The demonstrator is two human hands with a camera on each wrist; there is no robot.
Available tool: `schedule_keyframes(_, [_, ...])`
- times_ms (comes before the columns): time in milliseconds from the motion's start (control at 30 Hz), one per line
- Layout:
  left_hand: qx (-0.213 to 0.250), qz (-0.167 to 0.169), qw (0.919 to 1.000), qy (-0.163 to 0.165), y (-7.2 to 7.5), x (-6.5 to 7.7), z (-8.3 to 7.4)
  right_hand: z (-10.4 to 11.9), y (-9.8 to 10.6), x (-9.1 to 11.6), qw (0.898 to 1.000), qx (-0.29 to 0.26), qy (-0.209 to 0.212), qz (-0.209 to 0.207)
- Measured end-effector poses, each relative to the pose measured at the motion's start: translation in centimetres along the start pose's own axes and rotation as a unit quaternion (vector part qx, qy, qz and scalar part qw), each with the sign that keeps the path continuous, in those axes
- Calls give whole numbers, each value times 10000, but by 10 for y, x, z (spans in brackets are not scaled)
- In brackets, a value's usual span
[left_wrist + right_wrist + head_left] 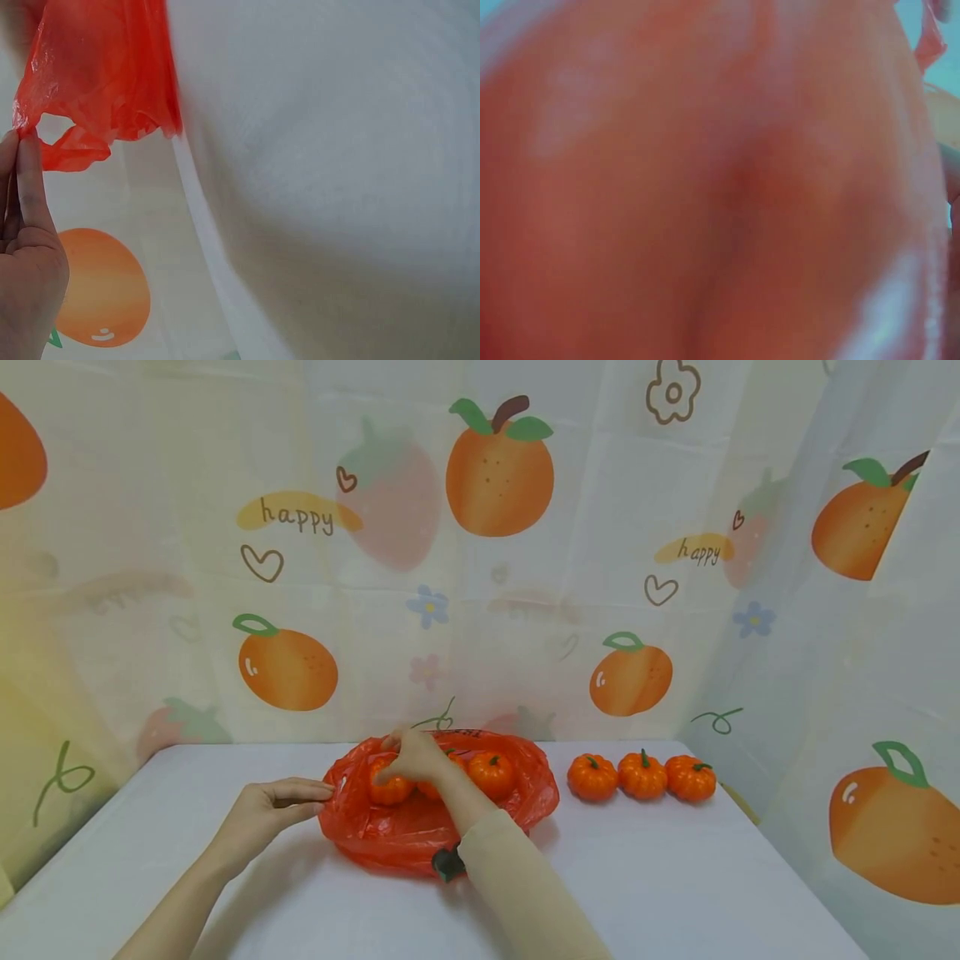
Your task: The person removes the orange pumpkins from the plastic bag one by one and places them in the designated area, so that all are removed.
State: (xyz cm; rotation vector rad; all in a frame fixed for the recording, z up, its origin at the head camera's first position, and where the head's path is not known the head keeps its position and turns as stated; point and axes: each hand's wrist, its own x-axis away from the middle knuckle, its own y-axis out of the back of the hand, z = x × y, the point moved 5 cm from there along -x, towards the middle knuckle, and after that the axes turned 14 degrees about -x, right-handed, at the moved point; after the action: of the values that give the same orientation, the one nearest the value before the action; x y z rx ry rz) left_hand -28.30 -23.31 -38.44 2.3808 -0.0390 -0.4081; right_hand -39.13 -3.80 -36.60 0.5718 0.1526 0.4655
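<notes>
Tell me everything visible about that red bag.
The red bag looks like thin, shiny, crinkled, translucent plastic, with dark marks at its far edge. It sits on the white table, left of three loose pumpkins, mouth spread open, at least three more inside. The left hand pinches its left edge; the right hand reaches in; whether it touches the plastic is unclear.

"happy" in brown on the left yellow patch (300,512) of the curtain (525,577), "happy" again on the right yellow patch (693,548), unreadable dark print (468,732) on the bag (375,843)
</notes>
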Motion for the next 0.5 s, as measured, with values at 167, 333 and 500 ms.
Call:
schedule_keyframes(167, [21, 31, 10000, 10, 0, 0, 0, -1, -6, -1, 9967, 789, 98, 135])
schedule_keyframes(333, [13, 12, 10000, 13, 0, 0, 0, -5, -10, -1, 9940, 1071, 39, 227])
schedule_keyframes(500, [-3, 2, 10000, 62, 0, 1, -1, -6, -12, -1, 9896, 1414, 140, 210])
